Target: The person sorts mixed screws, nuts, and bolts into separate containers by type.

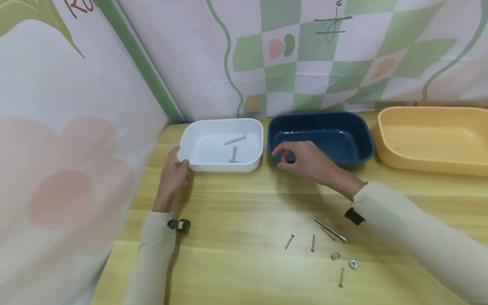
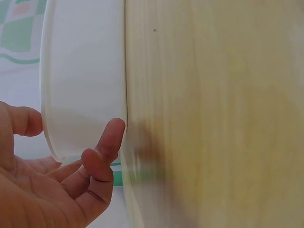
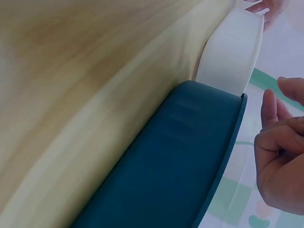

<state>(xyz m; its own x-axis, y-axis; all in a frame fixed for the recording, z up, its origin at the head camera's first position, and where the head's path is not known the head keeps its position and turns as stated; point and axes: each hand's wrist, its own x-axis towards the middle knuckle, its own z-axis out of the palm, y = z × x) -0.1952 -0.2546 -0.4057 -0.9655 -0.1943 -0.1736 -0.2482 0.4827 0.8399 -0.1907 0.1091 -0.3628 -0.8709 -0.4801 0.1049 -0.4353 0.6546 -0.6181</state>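
My left hand (image 1: pixel 174 177) holds the near left corner of a white tray (image 1: pixel 225 167), its thumb and a finger at the rim. In the left wrist view the thumb (image 2: pixel 29 121) touches the rim while other fingers lie along the outer wall. Several metal bolts (image 1: pixel 234 153) lie inside that tray. Over the near left side of a dark blue tray (image 1: pixel 324 159) is my right hand (image 1: pixel 306 161), fingers loosely bent. The right wrist view shows its thumb and forefinger apart, with nothing visible between them.
On the wooden table (image 1: pixel 228 237) lie a long metal rod (image 1: pixel 330 230), several small screws (image 1: pixel 313 243), a square nut (image 1: pixel 335 256) and a round washer (image 1: pixel 353 264). A yellow tray (image 1: pixel 431 166) stands at the right. Printed cloth (image 1: pixel 282 76) hangs behind the trays.
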